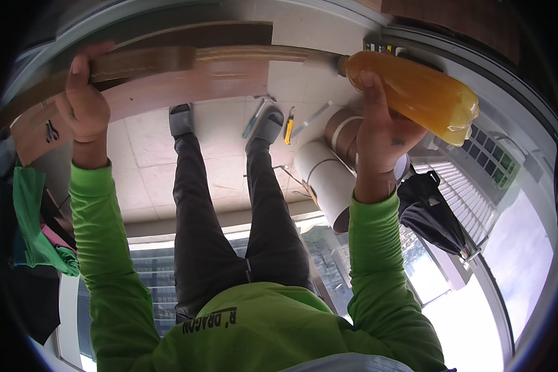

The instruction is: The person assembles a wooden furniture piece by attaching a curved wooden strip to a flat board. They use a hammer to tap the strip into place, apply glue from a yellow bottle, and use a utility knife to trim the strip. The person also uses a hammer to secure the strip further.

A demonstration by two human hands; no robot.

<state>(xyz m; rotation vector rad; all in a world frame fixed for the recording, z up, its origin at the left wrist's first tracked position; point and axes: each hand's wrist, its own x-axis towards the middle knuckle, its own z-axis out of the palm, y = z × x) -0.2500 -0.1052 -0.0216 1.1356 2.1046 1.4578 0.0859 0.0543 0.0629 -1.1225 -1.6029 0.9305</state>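
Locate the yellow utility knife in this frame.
In the head view, the yellow utility knife lies on the tiled floor, just right of the person's right shoe and left of the cardboard rolls.

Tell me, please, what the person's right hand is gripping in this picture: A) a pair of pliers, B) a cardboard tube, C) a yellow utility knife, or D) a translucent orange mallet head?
D: the right hand wraps the translucent orange mallet head, pressed against the end of the wooden plank that the left hand steadies.
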